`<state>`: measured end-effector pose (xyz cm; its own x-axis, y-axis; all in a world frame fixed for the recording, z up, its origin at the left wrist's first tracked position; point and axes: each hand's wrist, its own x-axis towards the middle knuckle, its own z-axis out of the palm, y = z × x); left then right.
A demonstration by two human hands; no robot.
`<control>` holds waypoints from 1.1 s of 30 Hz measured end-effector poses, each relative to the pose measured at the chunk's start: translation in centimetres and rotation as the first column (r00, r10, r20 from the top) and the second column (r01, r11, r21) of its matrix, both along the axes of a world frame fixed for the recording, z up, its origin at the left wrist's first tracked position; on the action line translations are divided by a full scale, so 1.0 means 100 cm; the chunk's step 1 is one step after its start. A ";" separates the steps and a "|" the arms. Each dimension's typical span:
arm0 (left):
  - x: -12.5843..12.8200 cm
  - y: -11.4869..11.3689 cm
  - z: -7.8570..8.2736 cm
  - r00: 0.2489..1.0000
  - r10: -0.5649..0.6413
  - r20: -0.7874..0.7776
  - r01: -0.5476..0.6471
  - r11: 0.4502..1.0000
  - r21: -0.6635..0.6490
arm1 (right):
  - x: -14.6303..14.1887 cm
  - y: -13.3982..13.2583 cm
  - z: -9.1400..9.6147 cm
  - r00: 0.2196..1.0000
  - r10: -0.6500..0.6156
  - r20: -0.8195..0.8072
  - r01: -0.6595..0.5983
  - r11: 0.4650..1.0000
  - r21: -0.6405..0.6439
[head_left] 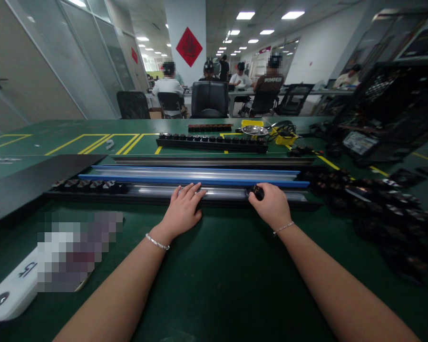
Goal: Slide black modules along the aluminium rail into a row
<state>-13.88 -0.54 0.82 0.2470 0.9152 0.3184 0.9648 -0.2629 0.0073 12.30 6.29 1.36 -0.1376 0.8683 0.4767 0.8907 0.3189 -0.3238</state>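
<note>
A long black channel [228,195] with a shiny inside lies crosswise before me. My left hand [184,209] rests on it palm down, fingers stretched out and slightly spread. Between the thumb and fingers of my right hand [273,204] is a small black part [257,192], held at the channel's right portion; its exact kind is unclear. Several similar small parts [96,184] sit in a row at the channel's left end. Just behind runs a blue-edged strip [199,180].
Many loose black parts [371,204] are heaped at the right. A filled black rail [210,142] and a metal dish [254,130] lie farther back. At the left are a dark panel [32,183] and a white device [14,289]. People sit at distant desks.
</note>
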 end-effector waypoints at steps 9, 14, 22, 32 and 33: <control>-0.001 -0.001 0.000 1.000 -0.001 0.001 0.001 1.000 0.002 | 0.001 0.001 0.000 0.999 0.015 -0.035 -0.016 1.000 -0.017; 0.000 -0.001 0.000 1.000 -0.002 -0.006 0.002 1.000 0.001 | 0.005 0.001 0.000 0.999 -0.031 -0.013 0.031 0.999 -0.021; -0.001 -0.001 -0.001 1.000 -0.001 -0.007 0.001 1.000 0.014 | 0.010 0.001 0.001 0.999 -0.051 -0.010 0.051 0.998 -0.027; -0.001 0.000 -0.001 1.000 -0.004 0.006 0.004 1.000 0.005 | 0.015 0.004 0.001 0.998 -0.034 -0.045 0.033 0.999 -0.032; -0.001 0.000 -0.001 1.000 -0.005 0.007 0.005 1.000 0.006 | 0.016 0.004 0.001 0.999 -0.037 -0.037 0.035 0.999 -0.036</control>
<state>-13.95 -0.53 0.75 0.2493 0.9121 0.3254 0.9634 -0.2679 0.0129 13.89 6.67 1.50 -0.0881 0.8889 0.4496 0.8883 0.2744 -0.3683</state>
